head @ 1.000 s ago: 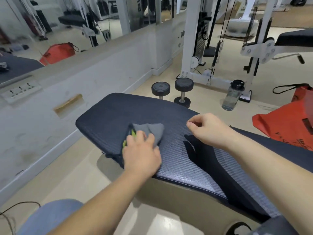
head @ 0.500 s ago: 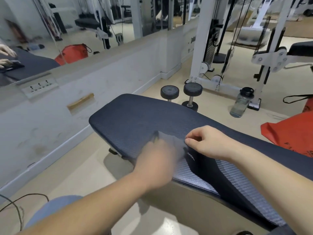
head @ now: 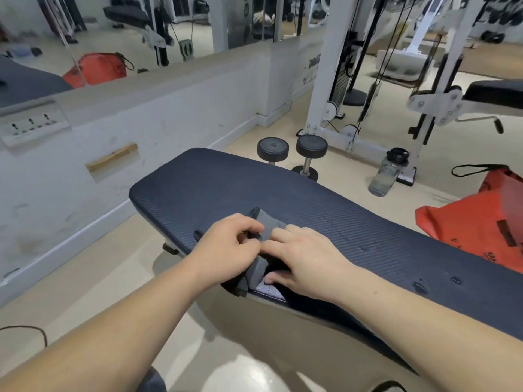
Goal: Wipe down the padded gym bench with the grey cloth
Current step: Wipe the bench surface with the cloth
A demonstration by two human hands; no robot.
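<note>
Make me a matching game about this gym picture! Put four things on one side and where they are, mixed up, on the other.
Things:
1. grey cloth
2. water bottle
3. dumbbells
4. red bag

Places:
A. floor beyond the bench's far edge
B. far right, behind the bench
C. under both hands on the bench
D. standing by the white machine's base

Pairs: 1-C, 2-D, 3-A, 4-B

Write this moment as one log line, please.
stage: wiping | left hand: gripping grey cloth | right hand: fingers on cloth | cloth: bunched at near edge of bench
</note>
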